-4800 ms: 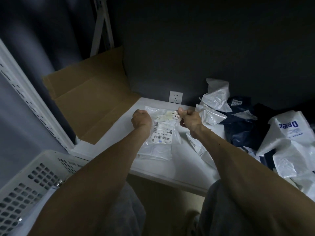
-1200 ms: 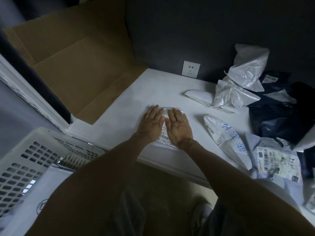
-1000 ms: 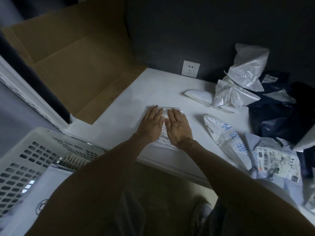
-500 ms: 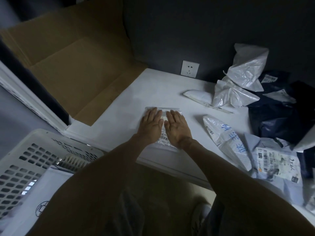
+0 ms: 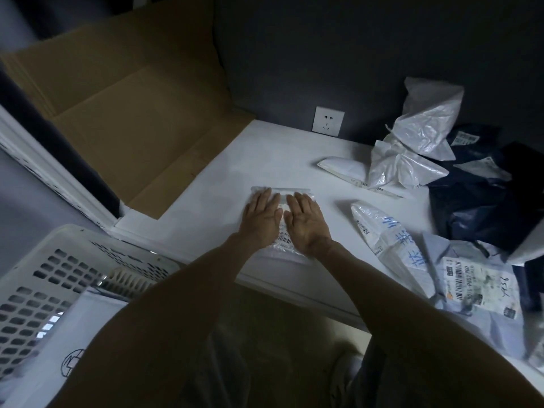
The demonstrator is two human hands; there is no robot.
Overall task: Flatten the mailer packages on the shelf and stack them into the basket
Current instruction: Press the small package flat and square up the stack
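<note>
A small clear mailer (image 5: 284, 245) with a barcode label lies flat on the white shelf (image 5: 265, 154), near its front edge. My left hand (image 5: 260, 217) and my right hand (image 5: 306, 222) press down on it side by side, palms flat and fingers straight. Most of the mailer is hidden under my hands. The white perforated basket (image 5: 35, 278) stands at the lower left, below the shelf, with a flat white mailer (image 5: 59, 340) inside it.
A folded cardboard sheet (image 5: 123, 113) leans at the shelf's left end. On the right lie several crumpled white mailers (image 5: 424, 128), a white one with blue writing (image 5: 391, 240), a labelled one (image 5: 477, 284) and dark blue ones (image 5: 485, 198). A wall socket (image 5: 328, 120) sits behind.
Earlier both hands held the mailer's top corners; now they lie flat on it, pressing it to the shelf. Over the last second they slid slightly forward.
</note>
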